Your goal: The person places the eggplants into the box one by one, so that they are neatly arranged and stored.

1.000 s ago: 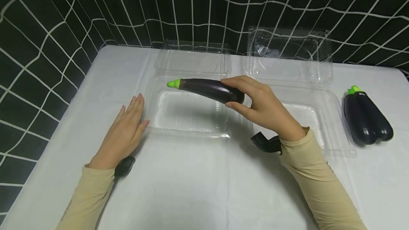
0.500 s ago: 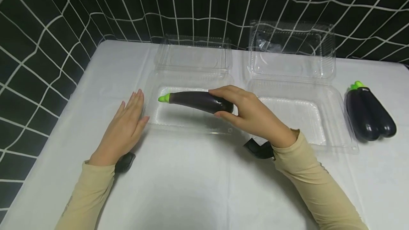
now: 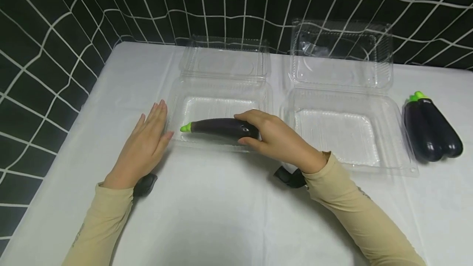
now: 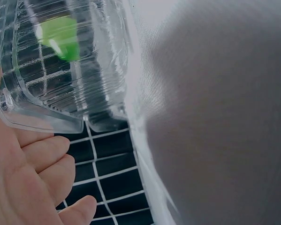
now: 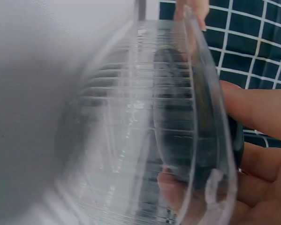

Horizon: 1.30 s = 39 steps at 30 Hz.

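Observation:
My right hand (image 3: 277,136) grips the thick end of a dark purple eggplant (image 3: 218,127) between thumb and fingers. The eggplant lies nearly level within the left clear plastic clamshell container (image 3: 176,102), close to its front wall, green stem end pointing left. Through the container's wall the left wrist view shows the green stem (image 4: 60,40). In the right wrist view the fingers (image 5: 264,112) hold the eggplant's dark body behind the ribbed wall. My left hand (image 3: 142,147) is held with straight fingers at the container's left side, fingertips right at its rim, holding nothing.
A second clear clamshell container (image 3: 397,134) stands open on the right, lid (image 3: 340,52) tilted up behind. Beside it lie more eggplants (image 3: 430,130) bunched side by side. A white cloth covers the table (image 3: 207,212); a white-lined dark grid backdrop (image 3: 244,7) rises behind.
My right hand has brought the eggplant down and toward me, slightly left, from above the left container to inside it near the front wall. The left hand stays put beside the container.

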Available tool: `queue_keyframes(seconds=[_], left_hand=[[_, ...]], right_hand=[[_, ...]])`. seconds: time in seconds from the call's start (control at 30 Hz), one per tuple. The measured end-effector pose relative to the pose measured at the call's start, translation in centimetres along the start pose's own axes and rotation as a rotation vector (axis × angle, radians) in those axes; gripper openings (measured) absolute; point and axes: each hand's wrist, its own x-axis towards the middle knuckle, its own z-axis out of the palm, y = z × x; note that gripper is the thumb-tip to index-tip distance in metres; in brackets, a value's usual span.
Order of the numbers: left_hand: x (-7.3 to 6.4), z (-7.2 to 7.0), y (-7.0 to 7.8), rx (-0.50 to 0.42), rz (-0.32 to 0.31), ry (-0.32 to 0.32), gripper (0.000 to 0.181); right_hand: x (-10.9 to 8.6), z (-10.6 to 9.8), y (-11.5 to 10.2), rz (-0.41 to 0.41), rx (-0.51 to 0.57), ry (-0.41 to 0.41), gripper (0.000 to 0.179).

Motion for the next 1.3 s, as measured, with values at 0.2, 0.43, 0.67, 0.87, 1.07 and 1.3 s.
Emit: queue_keyframes(seconds=[0.2,0.43,0.67,0.87,1.07,1.3], left_hand=[[0.01,-0.05,0.05,-0.007,-0.005,0.0,0.061],[0.05,-0.07,0.09,-0.007,-0.004,0.001,0.06],[0.01,-0.03,0.05,-0.007,-0.004,0.004,0.06],[0.01,0.05,-0.01,-0.007,-0.003,0.009,0.06],[0.01,0.07,-0.03,-0.008,0.0,0.009,0.06],[-0.04,0.06,-0.01,-0.013,-0.002,0.003,0.061]], right_hand=[[0.11,0.45,0.15,-0.005,-0.014,0.007,0.05],[0.09,0.62,0.28,0.006,-0.024,0.003,0.051],[0.05,0.6,0.16,0.029,-0.043,-0.015,0.049],[0.02,0.53,0.14,0.031,-0.066,-0.031,0.049],[0.01,0.46,0.21,0.031,-0.055,-0.037,0.05],[-0.04,0.46,0.66,0.002,-0.018,-0.007,0.048]])
